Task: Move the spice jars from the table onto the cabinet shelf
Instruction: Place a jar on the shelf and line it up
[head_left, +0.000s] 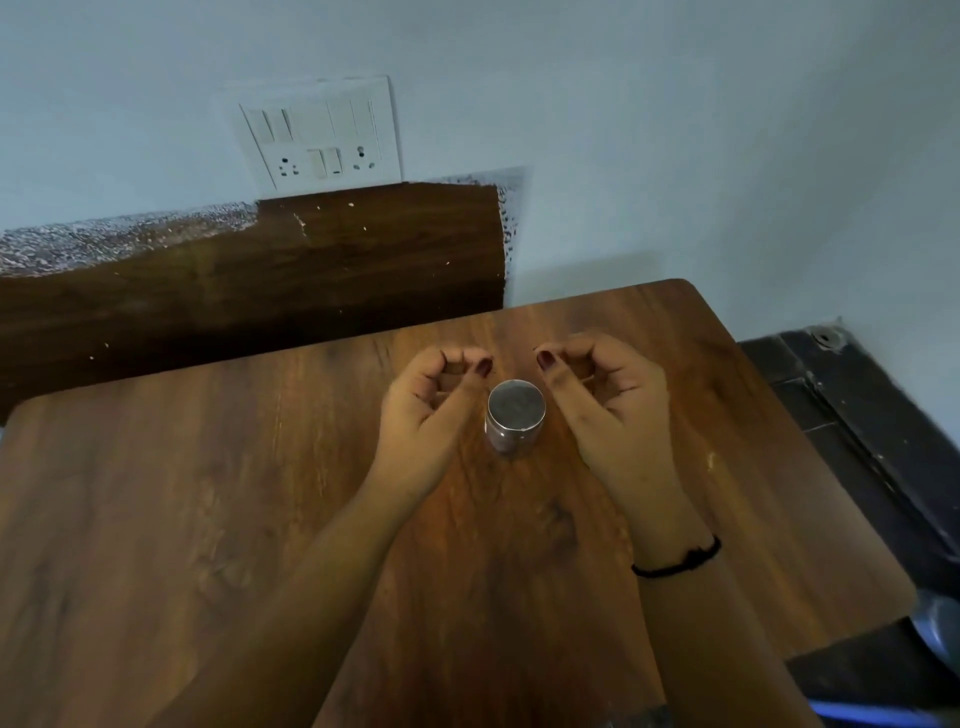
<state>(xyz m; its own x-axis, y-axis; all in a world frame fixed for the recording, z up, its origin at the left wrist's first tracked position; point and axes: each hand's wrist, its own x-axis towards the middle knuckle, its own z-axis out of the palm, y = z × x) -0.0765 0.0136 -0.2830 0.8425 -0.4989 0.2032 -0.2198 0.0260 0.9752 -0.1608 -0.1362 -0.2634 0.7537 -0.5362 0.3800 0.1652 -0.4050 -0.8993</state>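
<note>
Spice jar (515, 418) upright on surface (208, 493). Left grip (431, 410) just left of jar, right grip (602, 400) just right. Both grips have fingers curled, holding nothing.

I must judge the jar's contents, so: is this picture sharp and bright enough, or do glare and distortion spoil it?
Head view: dim, warm light; the spice jar is soft and its contents only a dark blur; its lid shows faint sheen, no harsh glare; the wide angle bows the table edges.
</note>
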